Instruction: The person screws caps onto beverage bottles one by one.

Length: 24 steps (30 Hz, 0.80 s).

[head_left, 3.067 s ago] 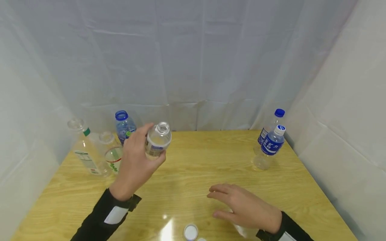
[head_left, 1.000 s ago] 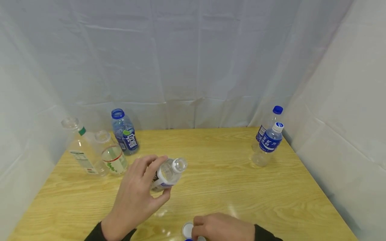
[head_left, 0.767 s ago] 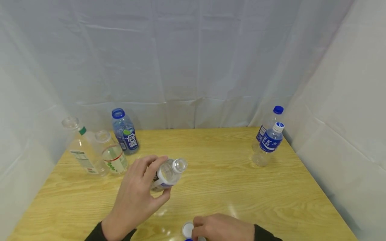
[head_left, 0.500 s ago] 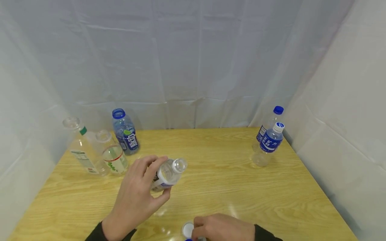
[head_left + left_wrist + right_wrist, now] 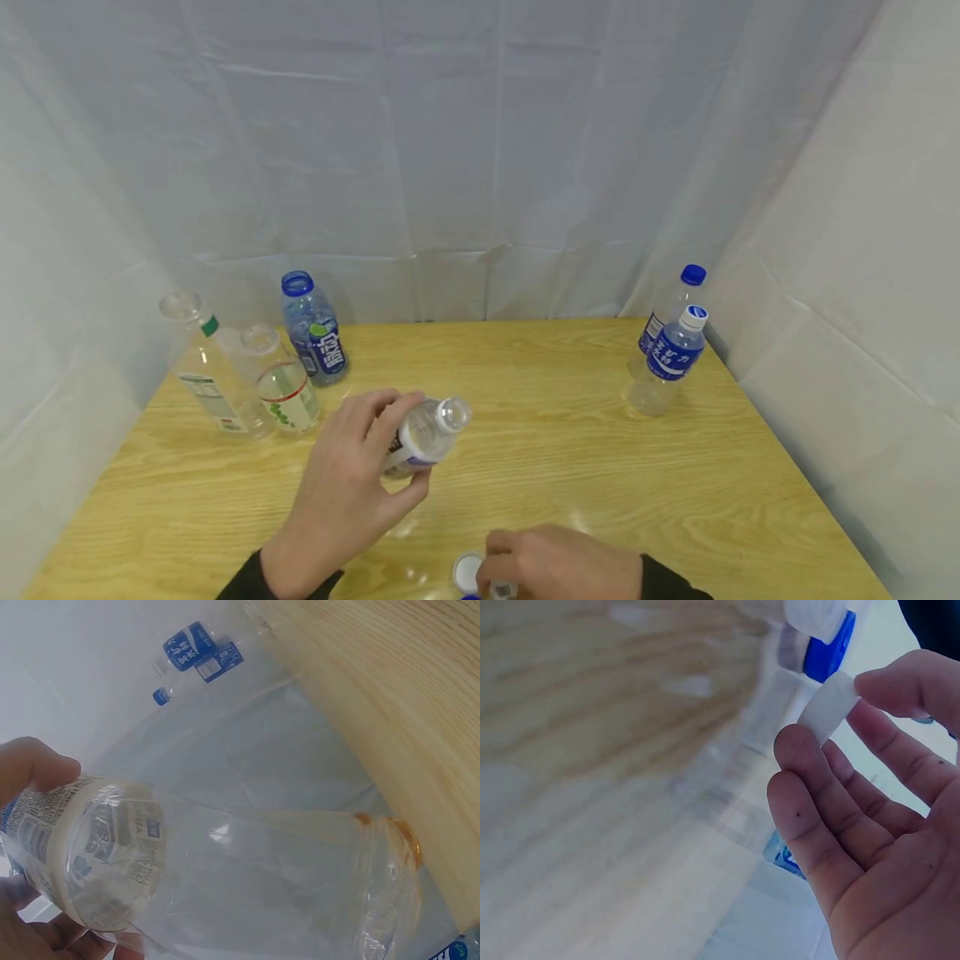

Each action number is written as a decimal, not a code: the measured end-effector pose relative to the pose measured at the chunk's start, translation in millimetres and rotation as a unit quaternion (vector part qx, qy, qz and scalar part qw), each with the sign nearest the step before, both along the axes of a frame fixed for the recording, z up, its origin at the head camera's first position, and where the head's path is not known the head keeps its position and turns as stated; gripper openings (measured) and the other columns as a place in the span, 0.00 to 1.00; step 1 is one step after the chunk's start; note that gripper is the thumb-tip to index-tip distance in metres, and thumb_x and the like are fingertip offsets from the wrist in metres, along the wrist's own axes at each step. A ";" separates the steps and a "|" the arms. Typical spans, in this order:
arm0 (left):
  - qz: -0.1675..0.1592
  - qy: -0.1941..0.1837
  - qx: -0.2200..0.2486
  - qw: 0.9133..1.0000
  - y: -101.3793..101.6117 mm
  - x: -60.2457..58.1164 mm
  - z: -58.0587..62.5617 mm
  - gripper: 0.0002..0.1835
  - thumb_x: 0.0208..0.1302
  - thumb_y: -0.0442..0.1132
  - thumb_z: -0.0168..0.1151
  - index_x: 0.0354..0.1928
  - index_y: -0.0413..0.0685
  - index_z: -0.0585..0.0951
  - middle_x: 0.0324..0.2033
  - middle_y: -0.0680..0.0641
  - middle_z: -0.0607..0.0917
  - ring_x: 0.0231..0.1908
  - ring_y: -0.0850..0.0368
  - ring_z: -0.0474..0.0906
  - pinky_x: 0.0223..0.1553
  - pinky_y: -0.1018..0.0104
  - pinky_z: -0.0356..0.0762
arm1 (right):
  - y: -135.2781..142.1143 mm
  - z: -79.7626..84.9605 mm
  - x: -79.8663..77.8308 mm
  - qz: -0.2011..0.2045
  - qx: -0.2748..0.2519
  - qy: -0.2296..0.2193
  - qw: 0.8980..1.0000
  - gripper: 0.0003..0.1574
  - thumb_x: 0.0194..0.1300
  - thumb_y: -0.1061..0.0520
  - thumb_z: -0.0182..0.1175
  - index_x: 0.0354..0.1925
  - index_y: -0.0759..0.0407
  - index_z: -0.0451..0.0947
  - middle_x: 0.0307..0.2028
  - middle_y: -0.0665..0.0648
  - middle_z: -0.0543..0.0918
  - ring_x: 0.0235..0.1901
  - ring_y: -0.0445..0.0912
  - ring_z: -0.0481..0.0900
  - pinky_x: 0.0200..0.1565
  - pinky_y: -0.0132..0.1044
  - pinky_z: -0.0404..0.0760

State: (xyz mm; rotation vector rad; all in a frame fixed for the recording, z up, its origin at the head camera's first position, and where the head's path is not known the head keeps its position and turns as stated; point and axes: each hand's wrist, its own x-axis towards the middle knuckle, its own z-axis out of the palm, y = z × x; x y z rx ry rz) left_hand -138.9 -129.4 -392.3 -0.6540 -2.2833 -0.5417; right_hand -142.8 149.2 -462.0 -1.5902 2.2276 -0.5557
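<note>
My left hand (image 5: 341,492) grips a clear plastic bottle (image 5: 426,433) round its labelled part, thumb on one side and fingers on the other. The bottle is uncapped and held tilted above the table, its mouth toward the right. In the left wrist view its clear shoulder (image 5: 247,877) fills the middle. Low at the front, my right hand (image 5: 562,562) pinches a small white bottle cap (image 5: 831,706) between thumb and fingers, on edge in the right wrist view. Beside those fingers lie another white cap (image 5: 467,573) and a blue cap (image 5: 470,597), cut by the frame's bottom.
Three uncapped bottles stand at the left: a tall clear one (image 5: 213,392), a clear one with a green-and-red label (image 5: 288,396) and a blue one (image 5: 315,337). Two capped bottles, one blue-capped (image 5: 693,275), one white-capped (image 5: 672,358), stand at the right. White curtains (image 5: 450,167) surround the wooden table.
Since the oldest frame, my left hand has brought the bottle nearer and tipped it rightward. My right hand has come down to the caps and taken one. Lately both have barely moved.
</note>
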 end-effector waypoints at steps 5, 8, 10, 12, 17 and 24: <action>-0.001 -0.027 -0.014 1.000 1.4 0.6 -0.3 0.47 0.43 0.42 0.80 0.71 0.54 0.74 0.54 0.45 0.80 0.49 0.52 0.76 0.50 0.51 0.80 | 7.1 18.3 -7.9 -0.043 0.007 -0.016 0.999 0.13 0.75 0.52 0.62 0.55 0.41 0.84 0.46 0.40 0.80 0.34 0.25 0.73 0.36 0.15 0.74; -0.001 -0.044 -0.022 0.999 2.4 0.7 -0.8 0.46 0.44 0.42 0.81 0.71 0.55 0.74 0.54 0.46 0.80 0.49 0.53 0.75 0.51 0.51 0.79 | 11.6 29.8 -13.4 -0.068 -0.016 0.004 0.998 0.15 0.71 0.56 0.62 0.53 0.44 0.85 0.47 0.43 0.79 0.37 0.29 0.74 0.39 0.17 0.76; 0.000 -0.054 -0.026 0.998 3.2 0.6 -1.5 0.47 0.44 0.43 0.82 0.71 0.55 0.74 0.53 0.47 0.80 0.48 0.53 0.75 0.50 0.51 0.79 | 14.8 37.1 -16.5 -0.079 -0.042 0.022 0.996 0.16 0.68 0.59 0.63 0.52 0.46 0.85 0.49 0.44 0.80 0.39 0.31 0.76 0.43 0.18 0.78; 0.002 -0.061 -0.034 0.998 4.2 0.8 -2.5 0.47 0.44 0.44 0.83 0.71 0.56 0.74 0.53 0.47 0.80 0.48 0.54 0.76 0.50 0.51 0.80 | 17.7 43.9 -19.2 -0.087 -0.070 0.034 0.993 0.17 0.67 0.61 0.63 0.52 0.47 0.83 0.49 0.45 0.82 0.41 0.31 0.77 0.46 0.20 0.80; 0.007 -0.065 -0.045 0.997 6.7 0.6 -4.3 0.46 0.42 0.45 0.85 0.69 0.56 0.75 0.52 0.48 0.80 0.47 0.55 0.77 0.49 0.51 0.81 | 23.2 59.5 -26.4 -0.087 -0.136 0.078 0.984 0.21 0.67 0.65 0.61 0.54 0.46 0.80 0.50 0.45 0.82 0.42 0.32 0.78 0.47 0.22 0.82; -0.004 -0.074 -0.051 0.996 11.8 0.4 -7.3 0.43 0.43 0.45 0.83 0.67 0.57 0.77 0.51 0.50 0.81 0.47 0.55 0.78 0.51 0.52 0.82 | 24.4 82.6 -36.2 -0.112 -0.214 0.127 0.962 0.22 0.64 0.68 0.63 0.53 0.49 0.79 0.52 0.48 0.80 0.43 0.37 0.79 0.46 0.25 0.83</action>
